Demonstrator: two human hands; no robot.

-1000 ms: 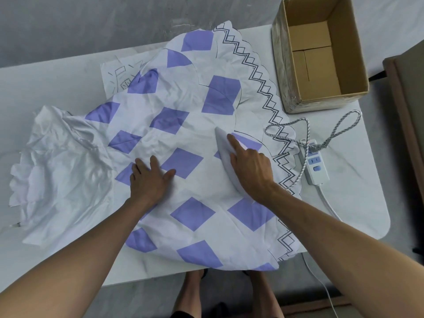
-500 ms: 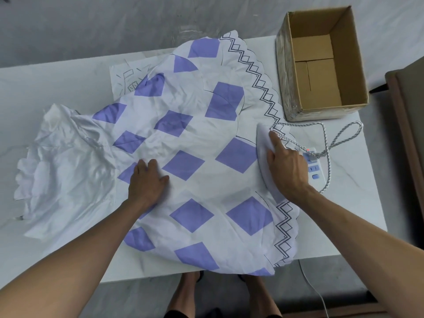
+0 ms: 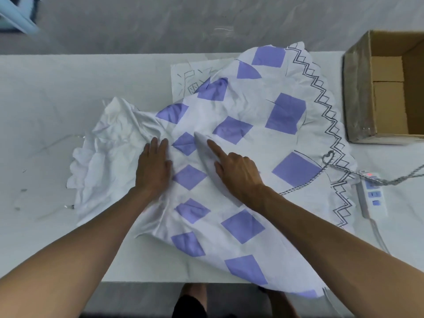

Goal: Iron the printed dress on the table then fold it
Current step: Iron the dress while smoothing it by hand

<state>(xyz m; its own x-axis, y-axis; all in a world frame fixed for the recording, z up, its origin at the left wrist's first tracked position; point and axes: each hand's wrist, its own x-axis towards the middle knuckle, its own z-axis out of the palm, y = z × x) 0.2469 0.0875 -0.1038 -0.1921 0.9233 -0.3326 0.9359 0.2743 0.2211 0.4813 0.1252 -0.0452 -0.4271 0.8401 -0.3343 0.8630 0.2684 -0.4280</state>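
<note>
Pale veined tabletop (image 3: 68, 88) bears crumpled diamond-printed dress (image 3: 252, 106) under pointed iron (image 3: 203, 146).

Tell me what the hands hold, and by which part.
The right hand grips the iron from above, at its rear, index finger forward. The left hand holds nothing; it lies flat on the dress.

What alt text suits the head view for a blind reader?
A right hand grips a white clothes iron on a crumpled white dress with purple diamonds; the left hand presses the fabric flat. An open brown cardboard box and white power strip sit to the right.
</note>
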